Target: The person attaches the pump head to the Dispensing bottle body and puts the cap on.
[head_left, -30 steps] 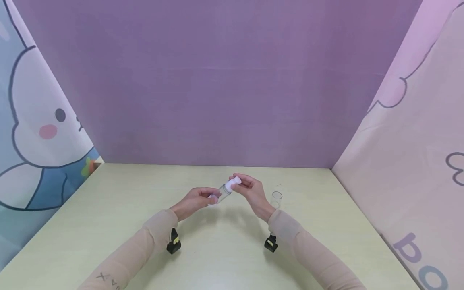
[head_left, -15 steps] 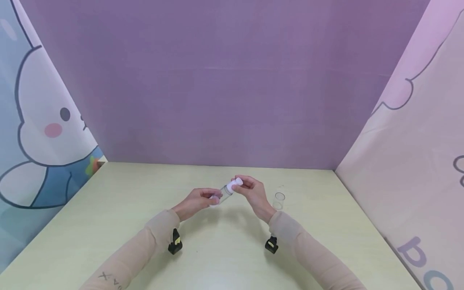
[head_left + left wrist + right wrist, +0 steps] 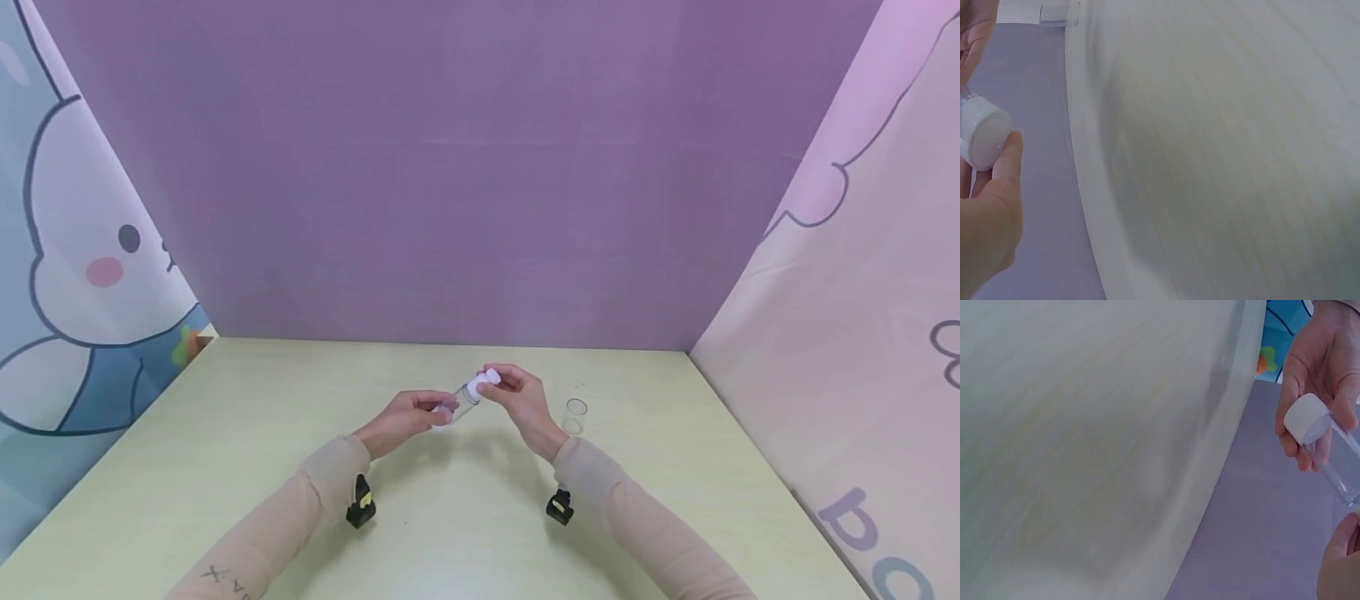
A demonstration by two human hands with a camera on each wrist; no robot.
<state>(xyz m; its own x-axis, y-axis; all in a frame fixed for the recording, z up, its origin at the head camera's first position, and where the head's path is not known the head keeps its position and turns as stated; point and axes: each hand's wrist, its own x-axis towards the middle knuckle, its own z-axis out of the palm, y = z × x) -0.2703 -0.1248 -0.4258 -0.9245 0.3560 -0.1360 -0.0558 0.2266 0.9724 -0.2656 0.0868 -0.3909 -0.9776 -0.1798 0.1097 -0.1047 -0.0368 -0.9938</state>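
A clear bottle (image 3: 462,407) with a white top (image 3: 483,382) is held tilted above the table, its top end pointing up and right. My left hand (image 3: 405,419) grips the lower end, where the right wrist view shows a white base (image 3: 1306,419) between fingers and thumb. My right hand (image 3: 525,404) pinches the white top from the right. In the right wrist view the clear body (image 3: 1341,462) spans between both hands, and no contents can be made out. A clear open-rimmed cylinder (image 3: 575,417) stands on the table beside my right wrist.
The pale table (image 3: 300,392) runs back to a purple backdrop (image 3: 480,183). Printed cartoon sheets (image 3: 90,250) hang at left and right. A black wrist camera (image 3: 361,502) hangs under each sleeve.
The view shifts slightly between frames. Both hands stay on the bottle with almost the same grip, and the clear cylinder stays where it stands.
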